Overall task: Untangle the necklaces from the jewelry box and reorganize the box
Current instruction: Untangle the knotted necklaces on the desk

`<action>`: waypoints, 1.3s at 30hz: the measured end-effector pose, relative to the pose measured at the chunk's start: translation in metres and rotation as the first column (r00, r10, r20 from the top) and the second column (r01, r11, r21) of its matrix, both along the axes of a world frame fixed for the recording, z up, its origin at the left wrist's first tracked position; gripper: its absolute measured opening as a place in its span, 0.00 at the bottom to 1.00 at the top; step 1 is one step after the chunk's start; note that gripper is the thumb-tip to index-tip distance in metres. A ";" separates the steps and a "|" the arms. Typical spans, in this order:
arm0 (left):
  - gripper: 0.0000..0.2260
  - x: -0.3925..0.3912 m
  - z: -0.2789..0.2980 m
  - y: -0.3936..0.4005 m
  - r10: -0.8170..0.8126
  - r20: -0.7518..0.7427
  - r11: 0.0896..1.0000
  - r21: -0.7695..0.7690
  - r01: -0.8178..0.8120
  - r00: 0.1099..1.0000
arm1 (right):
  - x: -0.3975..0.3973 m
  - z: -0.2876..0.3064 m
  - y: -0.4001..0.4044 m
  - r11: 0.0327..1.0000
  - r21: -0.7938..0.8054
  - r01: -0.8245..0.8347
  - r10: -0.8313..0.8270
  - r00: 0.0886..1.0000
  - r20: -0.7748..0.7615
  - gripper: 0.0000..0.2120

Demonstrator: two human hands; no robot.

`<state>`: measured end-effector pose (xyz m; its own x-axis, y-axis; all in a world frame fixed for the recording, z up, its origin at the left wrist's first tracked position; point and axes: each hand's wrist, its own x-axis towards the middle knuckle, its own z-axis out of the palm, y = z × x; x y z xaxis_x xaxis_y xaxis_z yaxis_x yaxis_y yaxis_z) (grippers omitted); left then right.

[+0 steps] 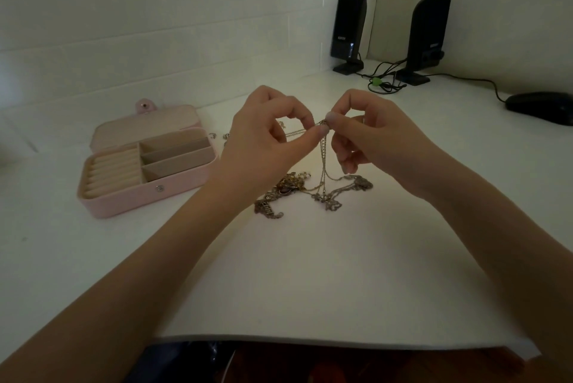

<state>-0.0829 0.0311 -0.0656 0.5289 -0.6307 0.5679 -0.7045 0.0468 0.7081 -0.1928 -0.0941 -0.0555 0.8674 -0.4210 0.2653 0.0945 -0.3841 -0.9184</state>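
A pale pink, leather-look jewelry box (148,172) lies open on the white table (294,274), its lid folded back flat behind it, a snap tab on the lid's far edge and a metal snap stud on the front wall. Inside, cream ring rolls fill the left part, and three long beige compartments fill the right part; no jewelry shows in any of them.

To the right of the box, both hands are raised above the table. The left hand (263,141) pinches a thin gold-coloured chain (323,153) between thumb and forefinger, and the right hand (366,137) pinches the same chain right beside it, the fingertips of the two hands almost touching. From the pinch the chain hangs down in several strands to a tangled heap of gold and silver necklaces (310,190) that rests on the table right of the box and below the hands. A few small silvery pieces (218,135) lie on the table just beside the box's right rear corner.

Farther right of the box and toward the wall stand two black desktop speakers (348,32), their black cables (384,80) bunched between them. Right of those, at the table's far edge, sits a black computer mouse (541,106).
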 end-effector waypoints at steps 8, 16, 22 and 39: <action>0.06 0.003 -0.001 -0.002 0.040 -0.032 0.999 0.021 -0.040 0.999 | 0.001 -0.002 0.000 0.994 -0.111 0.004 -0.003 1.000 0.012 0.06; 0.05 0.007 -0.003 -0.004 0.064 0.089 0.992 0.104 -0.073 0.994 | 0.002 -0.006 -0.001 0.969 -0.240 0.056 -0.061 0.998 -0.014 0.07; 0.06 0.009 -0.011 -0.004 0.076 0.385 0.964 0.206 -0.166 0.920 | 0.002 -0.014 0.002 0.860 -0.496 0.116 -0.134 0.991 -0.002 0.06; 0.10 0.010 0.005 -0.005 -0.132 -0.578 0.973 0.078 0.216 0.805 | 0.001 0.002 -0.005 0.982 0.061 0.177 -0.178 0.984 0.021 0.08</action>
